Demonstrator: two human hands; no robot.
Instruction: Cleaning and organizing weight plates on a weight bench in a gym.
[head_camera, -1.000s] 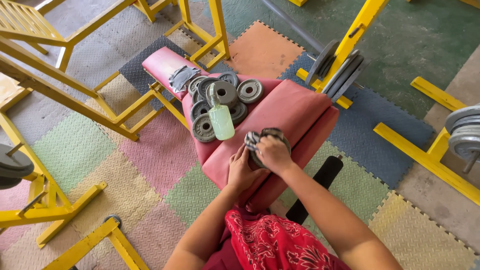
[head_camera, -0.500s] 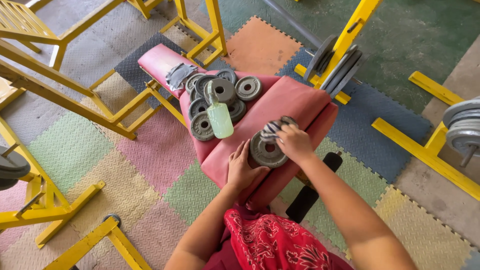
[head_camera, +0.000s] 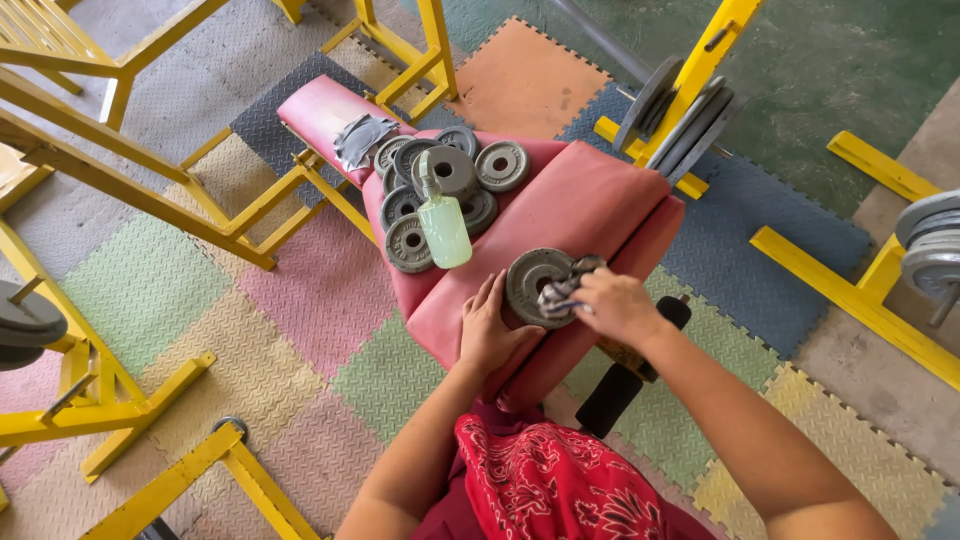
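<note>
A grey rag (head_camera: 562, 290) is pinched in the fingers of the right hand (head_camera: 615, 305) and pressed against one round grey weight plate (head_camera: 535, 285), which lies on the near end of the red padded bench (head_camera: 590, 205). The left hand (head_camera: 488, 330) is laid flat and open on the bench pad, its fingertips touching the plate's left edge.

Farther up the bench a cluster of about seven similar small plates (head_camera: 445, 180) is stacked and overlapped. One pale green spray bottle (head_camera: 442, 225) is laid across them, its nozzle pointed away; no label can be made out on it. One crumpled grey cloth (head_camera: 360, 140) is seen beyond the cluster.

The bench is flanked by yellow steel frames (head_camera: 150, 190). Larger plates are leaned on a yellow rack (head_camera: 690, 100) to the right, and more are hung at the far right edge (head_camera: 930, 250). The floor is covered with coloured foam tiles (head_camera: 320, 290).
</note>
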